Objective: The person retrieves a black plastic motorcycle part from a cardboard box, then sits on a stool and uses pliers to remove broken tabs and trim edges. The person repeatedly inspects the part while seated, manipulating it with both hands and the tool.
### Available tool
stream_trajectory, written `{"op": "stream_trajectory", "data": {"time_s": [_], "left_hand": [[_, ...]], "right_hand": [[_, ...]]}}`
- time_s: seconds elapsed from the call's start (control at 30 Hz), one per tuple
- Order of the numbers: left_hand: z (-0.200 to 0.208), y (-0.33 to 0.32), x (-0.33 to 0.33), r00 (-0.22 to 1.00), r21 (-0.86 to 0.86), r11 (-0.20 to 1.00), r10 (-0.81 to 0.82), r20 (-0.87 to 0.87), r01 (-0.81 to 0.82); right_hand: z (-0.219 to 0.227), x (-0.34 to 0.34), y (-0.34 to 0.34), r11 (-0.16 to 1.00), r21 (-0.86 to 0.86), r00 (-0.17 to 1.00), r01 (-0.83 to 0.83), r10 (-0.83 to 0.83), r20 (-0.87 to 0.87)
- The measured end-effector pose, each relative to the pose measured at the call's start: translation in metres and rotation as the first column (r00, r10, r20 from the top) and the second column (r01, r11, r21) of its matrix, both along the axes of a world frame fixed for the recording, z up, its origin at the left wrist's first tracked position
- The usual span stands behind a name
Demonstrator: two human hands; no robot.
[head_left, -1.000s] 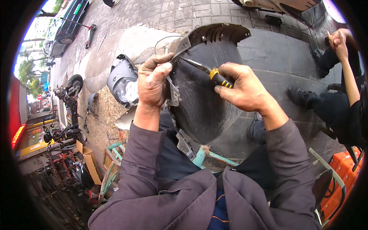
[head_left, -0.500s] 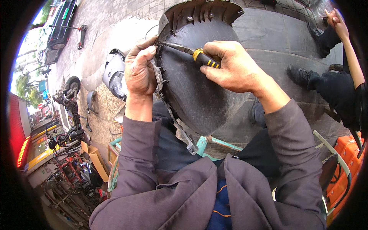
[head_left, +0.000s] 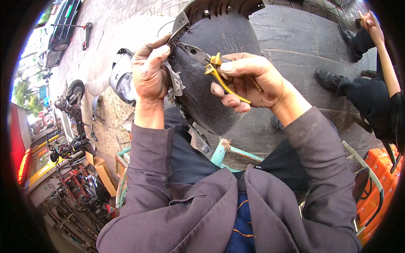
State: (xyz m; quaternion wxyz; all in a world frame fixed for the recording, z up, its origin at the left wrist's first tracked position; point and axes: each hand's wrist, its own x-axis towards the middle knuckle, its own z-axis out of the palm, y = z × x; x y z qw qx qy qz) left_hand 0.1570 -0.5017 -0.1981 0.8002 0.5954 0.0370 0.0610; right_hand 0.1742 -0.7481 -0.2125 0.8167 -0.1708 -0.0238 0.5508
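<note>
A curved black plastic panel (head_left: 219, 50), scuffed and dusty, tilts up in front of my knees, with a ribbed far rim. My left hand (head_left: 149, 78) pinches the panel's left edge, thumb on top, beside a grey bracket strip (head_left: 176, 80) that runs down that edge. In my right hand (head_left: 253, 80) is a pair of pliers (head_left: 214, 63) with yellow and black handles. The handles are spread apart, with fingers between and around them. The pliers' jaws point left to the panel's edge near my left fingertips; what they touch there is too small to tell.
A teal frame (head_left: 221, 152) stands between my legs. Left lie a silver-grey lamp-like part (head_left: 123, 82), a cardboard box (head_left: 102, 173) and dismantled vehicle parts (head_left: 78, 168). A person in dark trousers (head_left: 367, 99) sits at right, above an orange case (head_left: 375, 181).
The handles of the pliers have spread, and my right hand has turned and shifted slightly down. The panel and my left hand have moved a little left.
</note>
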Motion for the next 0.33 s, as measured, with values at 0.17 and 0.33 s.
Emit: {"op": "stream_trajectory", "data": {"time_s": [0.17, 0.33], "left_hand": [[0.000, 0.002, 0.002, 0.999, -0.008, 1.000, 0.007, -0.034, -0.007], [-0.004, 0.013, 0.007, 0.999, -0.120, 0.992, 0.032, -0.002, -0.032]], "right_hand": [[0.005, 0.008, -0.004, 0.992, -0.121, 0.983, 0.038, -0.015, 0.186], [-0.006, 0.003, -0.001, 0.506, -0.197, -0.071, 0.840, 0.462, 0.884]]}}
